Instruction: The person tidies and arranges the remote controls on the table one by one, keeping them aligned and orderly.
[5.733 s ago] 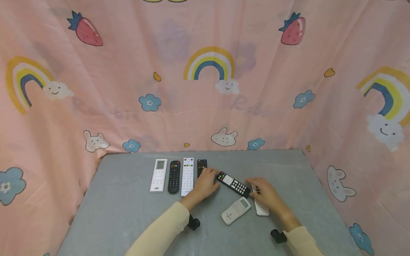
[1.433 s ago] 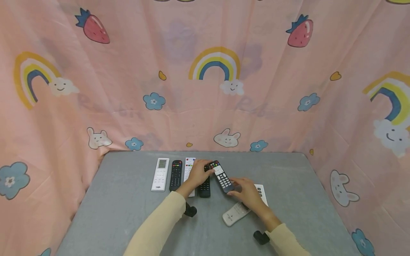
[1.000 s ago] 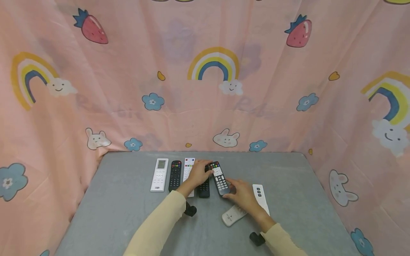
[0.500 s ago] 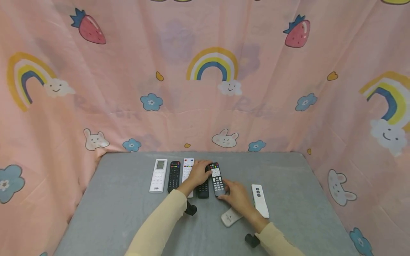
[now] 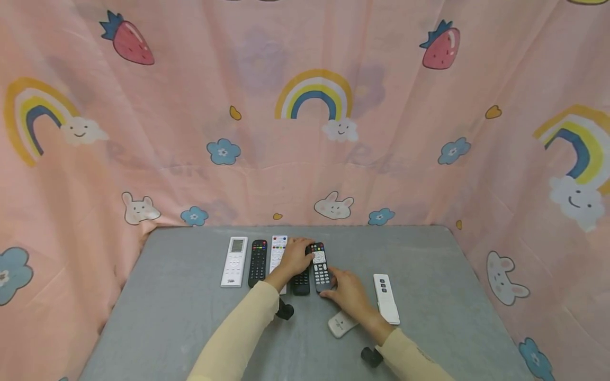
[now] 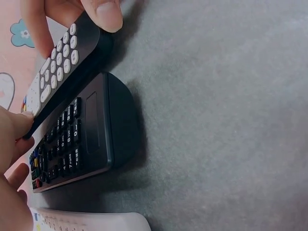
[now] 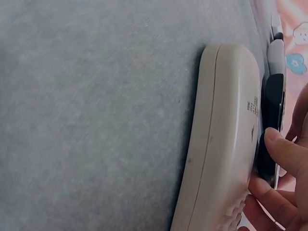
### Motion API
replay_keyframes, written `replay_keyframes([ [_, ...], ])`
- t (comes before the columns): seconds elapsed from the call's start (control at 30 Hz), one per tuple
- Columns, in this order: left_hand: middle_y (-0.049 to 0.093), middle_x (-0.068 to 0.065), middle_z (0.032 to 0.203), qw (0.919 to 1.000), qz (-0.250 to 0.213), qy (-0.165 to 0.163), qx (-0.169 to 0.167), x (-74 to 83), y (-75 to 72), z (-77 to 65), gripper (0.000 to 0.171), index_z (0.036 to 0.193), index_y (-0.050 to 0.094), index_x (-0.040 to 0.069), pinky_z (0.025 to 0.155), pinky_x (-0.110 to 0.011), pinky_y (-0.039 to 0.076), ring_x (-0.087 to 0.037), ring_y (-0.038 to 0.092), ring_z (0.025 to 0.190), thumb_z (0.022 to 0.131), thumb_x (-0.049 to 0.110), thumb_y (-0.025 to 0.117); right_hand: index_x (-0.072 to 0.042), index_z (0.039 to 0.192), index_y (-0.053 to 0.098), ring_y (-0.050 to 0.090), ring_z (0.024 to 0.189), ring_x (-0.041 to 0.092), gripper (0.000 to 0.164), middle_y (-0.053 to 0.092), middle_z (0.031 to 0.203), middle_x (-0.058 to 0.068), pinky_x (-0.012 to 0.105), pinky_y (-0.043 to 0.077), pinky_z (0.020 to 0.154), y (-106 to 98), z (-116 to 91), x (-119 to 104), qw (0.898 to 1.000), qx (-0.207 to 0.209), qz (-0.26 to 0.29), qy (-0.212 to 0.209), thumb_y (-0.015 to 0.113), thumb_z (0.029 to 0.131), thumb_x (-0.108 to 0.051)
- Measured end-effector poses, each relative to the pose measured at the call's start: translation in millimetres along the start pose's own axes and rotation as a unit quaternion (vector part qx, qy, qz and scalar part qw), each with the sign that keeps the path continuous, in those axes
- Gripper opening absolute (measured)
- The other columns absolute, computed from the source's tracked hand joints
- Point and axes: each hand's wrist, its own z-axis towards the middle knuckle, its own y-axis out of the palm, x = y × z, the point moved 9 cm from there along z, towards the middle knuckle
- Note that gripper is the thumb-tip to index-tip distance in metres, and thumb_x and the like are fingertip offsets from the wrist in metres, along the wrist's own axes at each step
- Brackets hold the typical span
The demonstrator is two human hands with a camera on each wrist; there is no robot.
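Observation:
A black remote control with white buttons (image 5: 321,270) lies at the right end of a row of remotes on the grey table. My right hand (image 5: 350,292) pinches its near end between thumb and fingers. At its far end, my left hand (image 5: 294,260) holds it by thumb and fingertips, reaching across a second black remote (image 5: 301,284). That neighbour, in the left wrist view a thick black remote (image 6: 96,127), lies close beside the held one. Partly hidden under my right forearm is a cream remote (image 5: 341,324), seen large in the right wrist view.
Farther left in the row are a white remote with coloured buttons (image 5: 278,254), a slim black remote (image 5: 258,264) and a white remote with a display (image 5: 234,262). A white three-button remote (image 5: 386,299) lies at right. A patterned pink curtain (image 5: 257,180) surrounds the table (image 5: 190,317).
The black remote with white buttons has moved left and turned from slanting to nearly parallel with the row. Both hands moved left with it, uncovering the white three-button remote.

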Motion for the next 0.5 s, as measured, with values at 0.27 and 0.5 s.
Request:
replay_keyframes([
  [0.27,0.059,-0.012,0.140,1.0000,0.004,-0.004,0.003,-1.0,1.1,1.6,0.042,0.135,0.060,0.011,0.111,-0.048,0.039,-0.033,0.046,0.131,0.095,0.021,0.065,-0.002,0.129,0.061,0.046,0.068,0.007,0.074,0.062,0.079,-0.005,0.025,0.039,0.063,0.9,2.0,-3.1,1.000,0.004,0.000,-0.006,0.089,0.068,-0.034],
  [0.5,0.060,-0.011,0.139,0.9999,0.013,-0.008,0.004,-0.4,2.3,1.1,0.041,0.133,0.061,0.010,0.110,-0.048,0.040,-0.033,0.047,0.129,0.094,0.021,0.067,-0.001,0.127,0.061,0.043,0.066,0.008,0.072,0.056,0.076,-0.005,0.023,0.035,0.061,2.2,2.5,-3.8,1.000,0.004,0.008,-0.010,0.089,0.068,-0.033],
])
